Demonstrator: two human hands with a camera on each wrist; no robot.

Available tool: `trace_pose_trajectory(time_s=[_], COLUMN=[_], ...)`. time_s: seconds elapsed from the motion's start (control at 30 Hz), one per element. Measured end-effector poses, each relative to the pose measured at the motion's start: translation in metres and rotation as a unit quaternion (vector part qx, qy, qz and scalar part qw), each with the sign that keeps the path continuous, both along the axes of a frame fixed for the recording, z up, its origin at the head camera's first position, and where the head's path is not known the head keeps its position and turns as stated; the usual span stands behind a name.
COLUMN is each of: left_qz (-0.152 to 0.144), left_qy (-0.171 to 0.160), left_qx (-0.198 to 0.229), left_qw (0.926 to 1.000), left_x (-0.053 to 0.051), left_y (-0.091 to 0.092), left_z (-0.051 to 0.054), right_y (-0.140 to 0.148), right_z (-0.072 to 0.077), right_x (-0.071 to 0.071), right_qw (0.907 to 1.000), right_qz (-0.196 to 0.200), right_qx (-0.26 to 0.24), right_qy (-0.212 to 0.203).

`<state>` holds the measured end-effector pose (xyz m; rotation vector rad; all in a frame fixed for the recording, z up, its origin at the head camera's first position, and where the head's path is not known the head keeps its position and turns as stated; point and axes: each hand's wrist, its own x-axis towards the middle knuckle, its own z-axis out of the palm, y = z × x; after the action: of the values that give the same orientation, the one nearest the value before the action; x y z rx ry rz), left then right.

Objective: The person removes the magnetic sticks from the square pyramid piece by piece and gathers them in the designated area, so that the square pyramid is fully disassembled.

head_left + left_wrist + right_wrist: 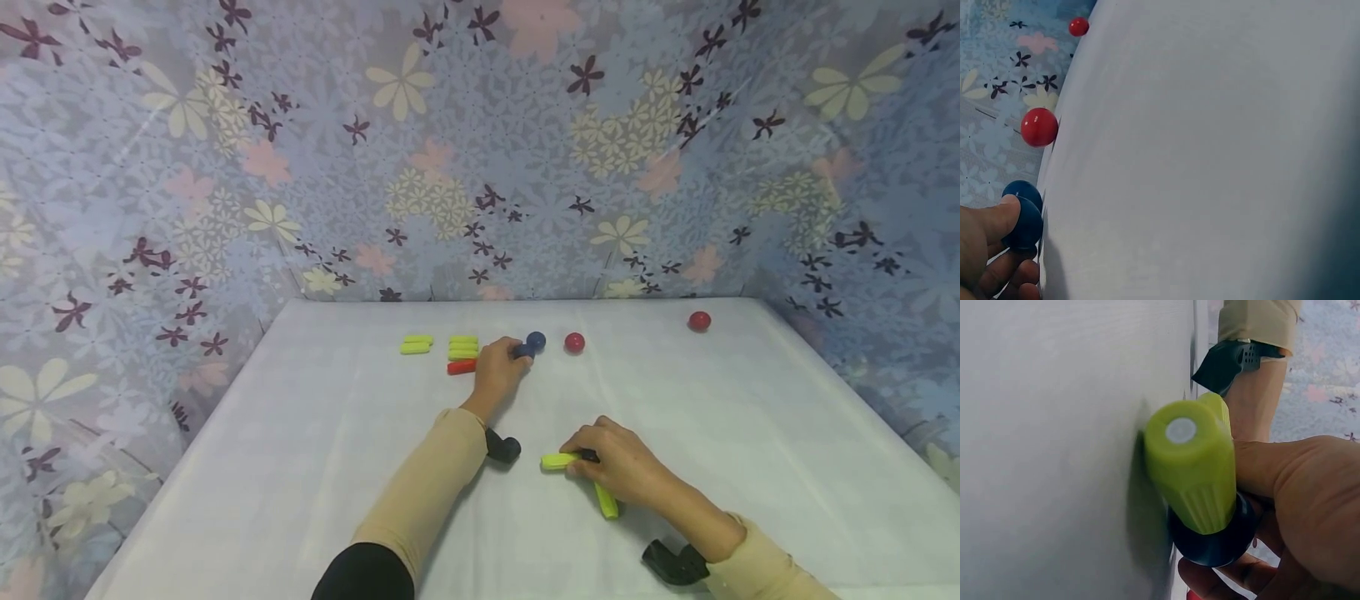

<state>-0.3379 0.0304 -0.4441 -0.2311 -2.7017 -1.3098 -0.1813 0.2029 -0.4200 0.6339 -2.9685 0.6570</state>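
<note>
My left hand [501,371] reaches to the back of the table and pinches a blue ball [1025,225] between thumb and fingers. A second blue ball [536,341] sits right behind it. Nearer the front, my right hand [618,458] holds a dark ball [1213,549] joined to yellow-green magnetic sticks. One stick [557,462] points left; another stick [607,502] points toward the front edge. In the right wrist view, a stick's round end [1182,431] shows a silvery disc. My fingers partly hide the dark ball.
Several yellow-green sticks [463,342] and a red stick [462,367] lie left of my left hand. One red ball [574,342] stands right of the blue balls, another red ball [700,321] farther right. Black wrist devices [504,448] sit on both arms. Flowered cloth [480,150] hangs behind.
</note>
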Motion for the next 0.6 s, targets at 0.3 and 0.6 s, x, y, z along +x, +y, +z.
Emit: trace_pose_trajectory(time_s=[0.3,0.6], left_qz=[-0.003,-0.002], left_qy=[-0.005,-0.005], left_qx=[-0.019,-0.044], left_qw=[0.9998,0.999], left_x=[-0.002,-0.001], left_y=[0.002,0.001], left_z=[0.0,0.001], right_y=[0.001,0.012], right_z=[0.005,0.013], right_x=[0.001,0.006], right_qw=[0.9997,0.9974], right_qz=[-0.014,-0.062], right_qx=[0.018,0.032], right_qy=[-0.007,-0.018])
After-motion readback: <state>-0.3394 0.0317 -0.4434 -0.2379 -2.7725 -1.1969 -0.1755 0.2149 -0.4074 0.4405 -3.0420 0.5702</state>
